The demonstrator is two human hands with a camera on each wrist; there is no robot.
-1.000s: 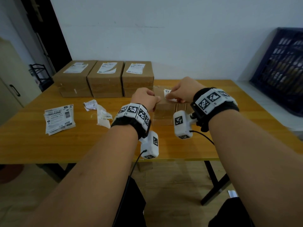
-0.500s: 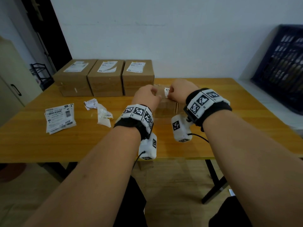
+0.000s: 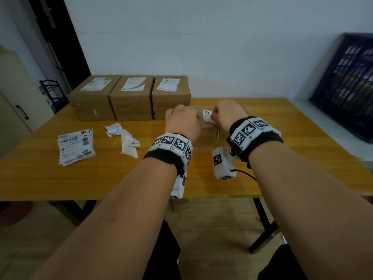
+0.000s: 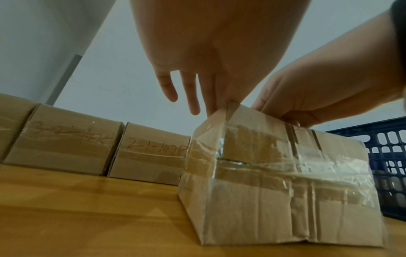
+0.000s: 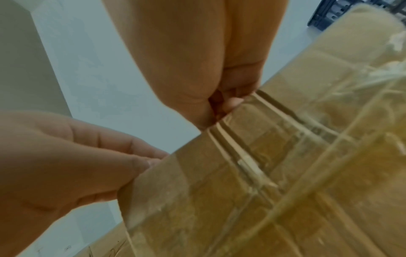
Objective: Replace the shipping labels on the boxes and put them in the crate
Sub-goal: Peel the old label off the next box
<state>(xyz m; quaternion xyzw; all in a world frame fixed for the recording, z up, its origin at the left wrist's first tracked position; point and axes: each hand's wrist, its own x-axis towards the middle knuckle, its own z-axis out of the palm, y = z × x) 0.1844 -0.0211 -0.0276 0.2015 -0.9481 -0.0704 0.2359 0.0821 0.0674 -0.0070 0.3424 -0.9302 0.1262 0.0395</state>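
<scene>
While left hand [image 3: 182, 120] fingers press the box [image 4: 285, 182], right hand [image 3: 229, 114] fingers pinch its label [image 3: 207, 116]

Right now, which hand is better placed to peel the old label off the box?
Probably the right hand: it already pinches the label on the taped box, while the left hand steadies the box's edge.

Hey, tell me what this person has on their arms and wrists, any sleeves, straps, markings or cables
Both forearms are bare, no sleeves. The left hand and right hand wear no gloves. Each wrist carries a black strap topped by white blocks printed with black square markers. A white camera box, also marked, hangs under each wrist, with a thin black cable trailing from it.
</scene>
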